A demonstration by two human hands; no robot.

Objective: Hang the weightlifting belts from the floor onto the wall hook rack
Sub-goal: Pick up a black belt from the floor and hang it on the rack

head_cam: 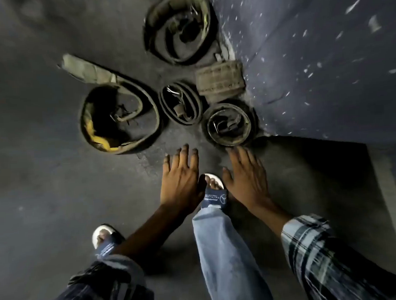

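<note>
Both hands, the left hand point(181, 174) and the right hand point(246, 173), reach down with fingers spread and straight, holding nothing. Just beyond them coiled weightlifting belts point(118, 117) lie on the dark grey floor point(43, 182), beside a speckled blue wall point(326, 60).

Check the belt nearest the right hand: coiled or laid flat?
Coiled. The belt stands on edge in a closed ring on the floor, its buckle inside the loop.
</note>
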